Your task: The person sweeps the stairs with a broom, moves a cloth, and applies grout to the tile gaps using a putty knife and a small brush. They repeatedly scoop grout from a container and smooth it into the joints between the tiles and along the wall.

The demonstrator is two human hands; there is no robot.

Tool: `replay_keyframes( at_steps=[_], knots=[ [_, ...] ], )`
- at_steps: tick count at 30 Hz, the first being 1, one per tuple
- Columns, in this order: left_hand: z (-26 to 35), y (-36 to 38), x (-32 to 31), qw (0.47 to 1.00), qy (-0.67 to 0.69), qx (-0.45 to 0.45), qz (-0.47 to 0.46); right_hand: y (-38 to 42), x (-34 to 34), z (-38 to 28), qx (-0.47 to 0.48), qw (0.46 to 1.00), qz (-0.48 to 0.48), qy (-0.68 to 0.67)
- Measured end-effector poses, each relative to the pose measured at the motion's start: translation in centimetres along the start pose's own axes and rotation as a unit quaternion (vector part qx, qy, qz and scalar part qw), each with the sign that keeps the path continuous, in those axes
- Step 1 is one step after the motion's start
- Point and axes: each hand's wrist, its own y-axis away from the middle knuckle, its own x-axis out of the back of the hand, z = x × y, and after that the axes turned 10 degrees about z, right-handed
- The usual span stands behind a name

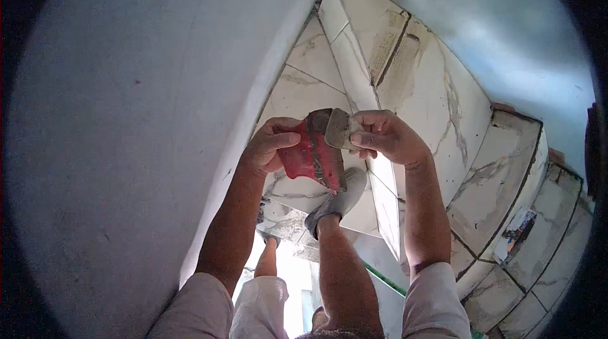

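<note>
My left hand [269, 146] grips a red, mortar-smeared pad or float [311, 156] held up in front of me. My right hand [386, 136] pinches a small grey scraper blade [339, 128] whose edge lies against the top of the red pad. Both hands are raised over a marble-patterned tiled stair step [304, 95]. Below the hands my leg reaches down to a grey shoe [339, 199] standing on a tile.
A plain grey-white wall [139, 117] fills the left side. Marble-look tiled steps [500, 180] curve away to the right with dark open joints. A second foot [269, 237] stands lower down. A green strip [386, 281] lies by the lower step.
</note>
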Motion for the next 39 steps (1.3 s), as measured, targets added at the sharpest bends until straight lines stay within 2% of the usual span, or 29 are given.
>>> replay_keyframes(
  at_steps=[3, 7, 10, 12, 16, 17, 18, 19, 20, 21, 22, 24, 25, 27, 29, 30, 32, 33, 35, 36, 38, 39],
  knots=[
    [-0.2, -0.3, 0.0, 1.0, -0.01, 0.003, 0.002, -0.3, 0.7, 0.5, -0.01, 0.998, -0.043, -0.033],
    [-0.1, -0.3, 0.1, 0.999, -0.033, 0.002, -0.006, -0.5, 1.1, 1.2, -0.026, 0.999, -0.025, -0.036],
    [-0.4, -0.3, 0.7, 1.0, -0.023, 0.005, -0.007, -0.5, 1.9, 1.7, -0.002, 0.999, -0.03, -0.02],
    [-0.2, -0.4, 0.1, 1.0, -0.007, -0.009, 0.0, -0.2, 2.6, 1.9, -0.049, 0.997, 0.047, 0.03],
    [0.5, -0.8, -2.7, 0.999, -0.007, -0.049, 0.009, 2.0, 3.6, 1.7, -0.006, 0.993, 0.109, 0.036],
    [0.2, -2.2, -3.2, 0.982, -0.075, -0.119, 0.124, 3.4, 3.9, 2.1, 0.054, 0.968, 0.244, 0.02],
    [0.0, -3.6, -3.7, 0.944, -0.14, -0.186, 0.236, 4.6, 4.1, 2.4, 0.114, 0.921, 0.373, 0.003],
    [-0.1, -4.6, -4.0, 0.834, -0.356, -0.277, 0.317, 5.2, 4.4, 2.9, 0.117, 0.921, 0.372, 0.006],
    [0.2, -5.8, -4.3, 0.834, -0.354, -0.279, 0.318, 5.6, 4.7, 3.6, 0.165, 0.871, 0.461, 0.024],
    [0.7, -7.3, -4.6, 0.719, -0.508, -0.324, 0.347, 6.0, 5.0, 4.4, 0.211, 0.811, 0.544, 0.041],
    [1.2, -9.0, -4.9, 0.576, -0.641, -0.354, 0.363, 6.4, 5.5, 5.3, 0.214, 0.811, 0.544, 0.042],
    [0.8, -13.5, -4.9, 0.495, -0.637, -0.434, 0.401, 6.9, 6.1, 7.2, 0.221, 0.73, 0.619, 0.187],
    [0.7, -15.9, -4.5, 0.478, -0.625, -0.476, 0.393, 6.4, 6.0, 8.7, 0.263, 0.69, 0.661, 0.131],
    [1.5, -19.7, -4.2, 0.46, -0.61, -0.517, 0.387, 6.3, 6.3, 11.2, 0.263, 0.674, 0.676, 0.139],
    [2.7, -22.6, -4.3, 0.237, -0.861, -0.309, 0.328, 6.5, 6.6, 13.0, 0.264, 0.657, 0.69, 0.148],
    [3.0, -24.2, -4.1, 0.237, -0.859, -0.31, 0.332, 6.6, 6.6, 13.7, 0.265, 0.646, 0.697, 0.166],
    [2.9, -26.8, -3.5, 0.383, -0.639, -0.512, 0.428, 6.8, 7.3, 15.8, 0.268, 0.634, 0.702, 0.183],
    [3.3, -27.0, -4.1, 0.381, -0.638, -0.513, 0.429, 6.7, 7.6, 16.3, 0.259, 0.617, 0.705, 0.234],
    [4.4, -27.1, -5.2, 0.503, -0.566, -0.471, 0.452, 6.7, 8.2, 17.2, 0.251, 0.602, 0.705, 0.279],
    [4.5, -27.5, -4.8, 0.499, -0.569, -0.471, 0.453, 6.8, 7.6, 16.2, 0.248, 0.596, 0.695, 0.315],
    [4.4, -28.1, -4.1, 0.431, -0.578, -0.522, 0.455, 6.8, 7.7, 15.9, 0.245, 0.591, 0.684, 0.349],
    [4.6, -28.3, -3.8, 0.428, -0.578, -0.524, 0.455, 6.7, 8.1, 16.1, 0.282, 0.547, 0.674, 0.408]
  ],
)
